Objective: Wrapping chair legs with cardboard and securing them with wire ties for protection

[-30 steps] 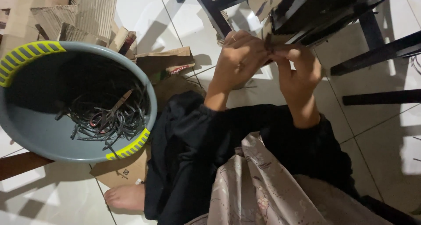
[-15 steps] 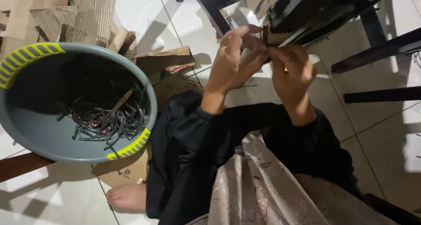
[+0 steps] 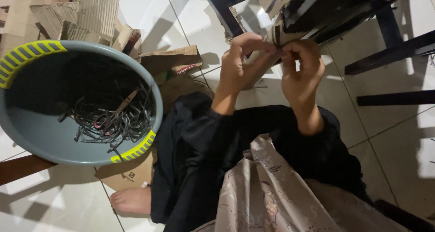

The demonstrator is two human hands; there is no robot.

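Upper centre of the frame: the left hand (image 3: 238,66), fingers spread half a second ago, has closed to pinch a dark strip (image 3: 277,44) against the right hand (image 3: 301,69), also pinching. Work continues.

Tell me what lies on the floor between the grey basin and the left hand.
In the head view, torn brown cardboard pieces lie between the grey basin and the left hand.
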